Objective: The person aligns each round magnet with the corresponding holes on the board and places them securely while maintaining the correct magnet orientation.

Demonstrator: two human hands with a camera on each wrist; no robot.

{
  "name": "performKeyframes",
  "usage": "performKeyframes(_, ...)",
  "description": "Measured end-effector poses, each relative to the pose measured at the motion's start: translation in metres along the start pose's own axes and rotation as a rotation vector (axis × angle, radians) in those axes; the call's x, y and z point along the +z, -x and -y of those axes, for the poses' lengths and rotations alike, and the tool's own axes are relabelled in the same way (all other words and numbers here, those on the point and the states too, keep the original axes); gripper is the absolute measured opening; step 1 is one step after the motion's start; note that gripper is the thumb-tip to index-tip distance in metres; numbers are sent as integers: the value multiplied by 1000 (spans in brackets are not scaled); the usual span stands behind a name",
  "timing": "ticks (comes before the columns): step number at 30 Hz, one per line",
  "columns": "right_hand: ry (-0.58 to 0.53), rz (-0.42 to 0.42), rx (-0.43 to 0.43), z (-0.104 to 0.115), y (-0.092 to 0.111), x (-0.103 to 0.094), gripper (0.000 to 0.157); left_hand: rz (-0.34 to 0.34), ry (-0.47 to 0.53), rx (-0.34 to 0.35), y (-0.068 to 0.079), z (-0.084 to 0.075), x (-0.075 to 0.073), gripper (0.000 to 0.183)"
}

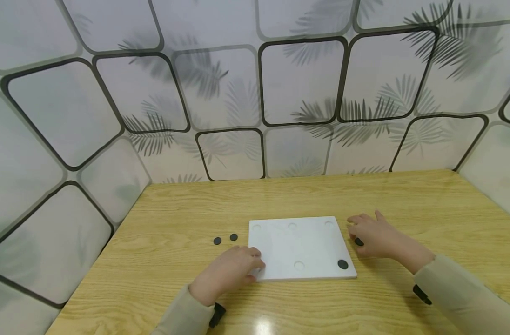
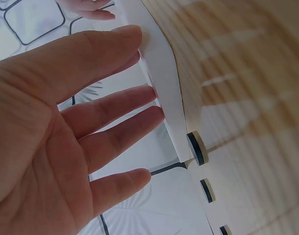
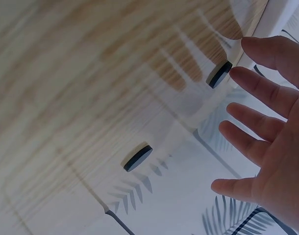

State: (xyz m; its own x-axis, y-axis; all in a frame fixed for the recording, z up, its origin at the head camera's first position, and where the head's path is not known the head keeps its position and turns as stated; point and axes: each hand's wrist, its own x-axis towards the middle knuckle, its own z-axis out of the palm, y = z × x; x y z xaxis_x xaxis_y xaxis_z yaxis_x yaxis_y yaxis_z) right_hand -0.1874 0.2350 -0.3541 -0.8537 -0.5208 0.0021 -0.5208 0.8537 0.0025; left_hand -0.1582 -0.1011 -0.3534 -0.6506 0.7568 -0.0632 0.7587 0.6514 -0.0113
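A white rectangular board (image 1: 301, 242) with shallow round recesses lies on the table. One black disc (image 1: 343, 264) sits at its near right corner. At the near left corner rests my left hand (image 1: 231, 270), its thumb and fingertips at the board's edge (image 2: 164, 73) in the left wrist view; no object shows in its grasp. To the right of the board, my right hand (image 1: 376, 237) is spread low over the table. Its index fingertip is close to, or touching, a black disc (image 3: 219, 74) standing out from the table; another disc (image 3: 137, 157) is farther off.
Two black discs, one nearer (image 1: 217, 240) and one beside it (image 1: 233, 237), lie left of the board. The left wrist view shows a third disc (image 2: 197, 148) there. A wooden table (image 1: 188, 204) meets a patterned fabric wall (image 1: 297, 88) behind.
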Motion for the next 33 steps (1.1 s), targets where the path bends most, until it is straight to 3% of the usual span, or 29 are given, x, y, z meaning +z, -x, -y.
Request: performKeyframes(33,14,6,38,-7,0,5,19,6,15,-9,1,-1,-3,25)
